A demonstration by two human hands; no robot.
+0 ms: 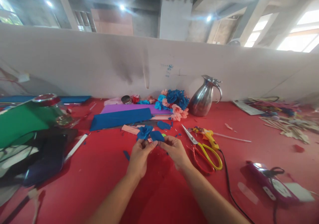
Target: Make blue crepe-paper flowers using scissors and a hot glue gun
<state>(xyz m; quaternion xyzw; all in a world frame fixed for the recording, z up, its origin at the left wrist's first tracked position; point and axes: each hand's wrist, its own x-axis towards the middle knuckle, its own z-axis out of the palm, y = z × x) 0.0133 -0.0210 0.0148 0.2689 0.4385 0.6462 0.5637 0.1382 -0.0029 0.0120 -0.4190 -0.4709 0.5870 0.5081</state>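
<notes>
Over the red table [82, 180], your left hand [140, 156] pinches a blue flower [144, 131] beyond its fingertips; your right hand [176, 151] pinches a blue petal [157, 136] alongside.

You can read no text: the blue scrawl [169, 69] on the white partition [99, 61], above-left of the steel jug [202, 96], is too blurred.

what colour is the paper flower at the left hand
The paper flower at the left hand is blue, best seen in the head view.
</notes>
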